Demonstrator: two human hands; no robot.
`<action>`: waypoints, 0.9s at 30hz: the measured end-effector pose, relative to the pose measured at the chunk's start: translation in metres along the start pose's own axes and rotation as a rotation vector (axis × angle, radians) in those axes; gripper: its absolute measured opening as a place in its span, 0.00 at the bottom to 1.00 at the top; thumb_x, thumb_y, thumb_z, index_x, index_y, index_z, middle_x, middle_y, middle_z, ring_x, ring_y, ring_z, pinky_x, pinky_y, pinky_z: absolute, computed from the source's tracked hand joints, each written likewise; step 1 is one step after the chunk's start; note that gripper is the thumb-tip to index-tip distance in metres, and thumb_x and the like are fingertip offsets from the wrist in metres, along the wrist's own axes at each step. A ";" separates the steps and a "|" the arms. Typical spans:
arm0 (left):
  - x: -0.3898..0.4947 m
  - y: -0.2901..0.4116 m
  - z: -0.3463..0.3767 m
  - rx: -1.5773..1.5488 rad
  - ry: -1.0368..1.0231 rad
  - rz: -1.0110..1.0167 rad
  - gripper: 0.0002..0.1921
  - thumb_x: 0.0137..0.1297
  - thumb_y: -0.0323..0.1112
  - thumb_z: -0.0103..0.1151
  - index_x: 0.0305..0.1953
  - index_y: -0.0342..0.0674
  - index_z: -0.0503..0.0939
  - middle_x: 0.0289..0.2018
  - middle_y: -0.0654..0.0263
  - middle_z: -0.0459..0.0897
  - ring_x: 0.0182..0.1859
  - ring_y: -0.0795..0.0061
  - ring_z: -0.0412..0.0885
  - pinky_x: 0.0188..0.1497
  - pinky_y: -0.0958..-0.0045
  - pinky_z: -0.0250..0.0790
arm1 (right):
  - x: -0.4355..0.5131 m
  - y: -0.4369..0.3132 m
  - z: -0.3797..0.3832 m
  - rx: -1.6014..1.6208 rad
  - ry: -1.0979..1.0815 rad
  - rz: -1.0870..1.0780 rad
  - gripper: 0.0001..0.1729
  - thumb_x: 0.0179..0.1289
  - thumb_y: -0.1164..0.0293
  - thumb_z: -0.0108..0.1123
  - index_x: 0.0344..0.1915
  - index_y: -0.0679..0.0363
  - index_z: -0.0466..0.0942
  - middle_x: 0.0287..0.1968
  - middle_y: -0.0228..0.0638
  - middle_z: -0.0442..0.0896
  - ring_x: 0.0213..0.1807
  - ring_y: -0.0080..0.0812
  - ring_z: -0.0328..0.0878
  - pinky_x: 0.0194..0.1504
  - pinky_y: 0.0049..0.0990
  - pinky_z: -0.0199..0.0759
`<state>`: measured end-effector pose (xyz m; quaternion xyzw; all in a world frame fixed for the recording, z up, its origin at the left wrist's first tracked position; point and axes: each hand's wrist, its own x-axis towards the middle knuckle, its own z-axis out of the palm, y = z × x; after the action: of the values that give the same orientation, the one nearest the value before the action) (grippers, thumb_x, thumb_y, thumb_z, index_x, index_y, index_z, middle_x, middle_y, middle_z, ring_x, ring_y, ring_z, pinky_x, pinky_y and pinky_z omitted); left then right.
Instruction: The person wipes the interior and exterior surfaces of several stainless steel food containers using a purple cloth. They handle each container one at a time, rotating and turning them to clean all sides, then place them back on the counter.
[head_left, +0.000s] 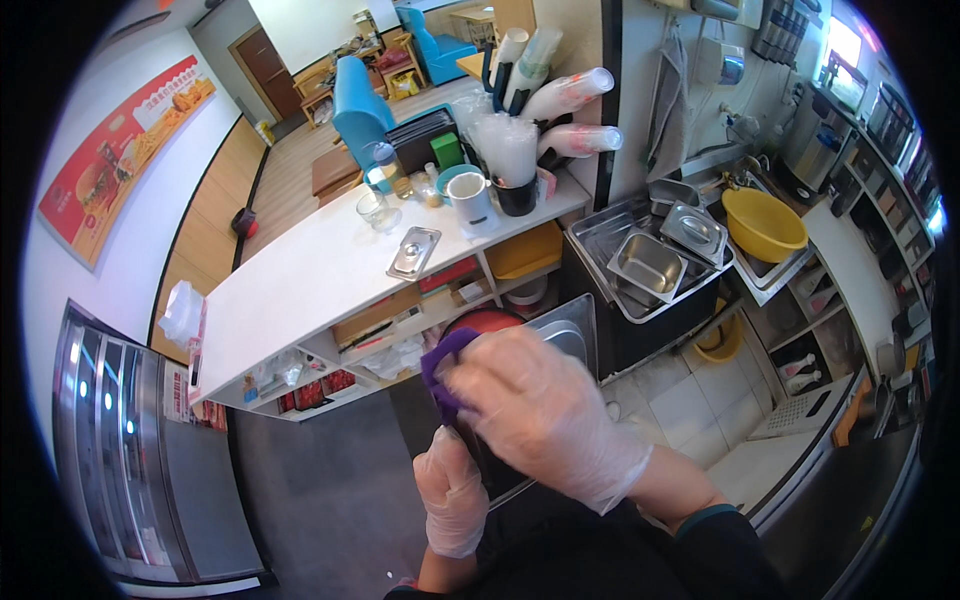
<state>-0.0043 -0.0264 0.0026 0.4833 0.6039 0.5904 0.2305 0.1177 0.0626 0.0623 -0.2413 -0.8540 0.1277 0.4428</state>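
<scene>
My right hand (547, 412), in a clear disposable glove, grips a bunched purple cloth (437, 375); the hand is blurred by motion. Below it my left hand (451, 491), gloved the same way, closes with its thumb up on the near left edge of a rectangular metal tray or lid (577, 326). Much of that metal piece is hidden behind my right hand; its far corner shows beyond the knuckles. The cloth is against or just above its left side; which of the two I cannot tell.
A white counter (300, 255) holds a small steel lid (414, 253), a glass (373, 210), a white canister (472, 201) and stacked cups (574, 94). To the right, a draining tray (592, 232) carries steel pans (646, 262) beside a yellow basin (765, 225). Shelves (390, 330) run below the counter.
</scene>
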 end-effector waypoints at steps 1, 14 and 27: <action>0.000 0.000 -0.003 0.021 0.016 -0.010 0.23 0.80 0.44 0.39 0.29 0.33 0.72 0.18 0.61 0.71 0.20 0.68 0.69 0.24 0.64 0.58 | 0.002 0.005 -0.001 -0.022 0.067 0.037 0.17 0.50 0.77 0.67 0.43 0.63 0.80 0.43 0.39 0.78 0.46 0.40 0.79 0.45 0.31 0.77; 0.011 -0.018 -0.024 -0.346 0.414 0.016 0.24 0.82 0.48 0.35 0.52 0.30 0.74 0.50 0.59 0.80 0.49 0.75 0.77 0.53 0.71 0.70 | -0.041 0.039 0.025 0.135 0.028 0.584 0.11 0.55 0.75 0.68 0.40 0.64 0.83 0.39 0.46 0.83 0.41 0.49 0.83 0.44 0.38 0.77; 0.004 -0.023 -0.034 -0.382 0.161 -0.024 0.22 0.82 0.46 0.37 0.49 0.32 0.75 0.45 0.64 0.81 0.47 0.77 0.76 0.52 0.72 0.70 | 0.007 0.036 -0.015 0.115 0.271 0.368 0.10 0.50 0.82 0.71 0.33 0.66 0.79 0.34 0.40 0.81 0.35 0.37 0.81 0.39 0.30 0.74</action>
<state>-0.0420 -0.0362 -0.0116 0.3749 0.5031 0.7282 0.2758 0.1372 0.0971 0.0605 -0.3821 -0.7198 0.2213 0.5357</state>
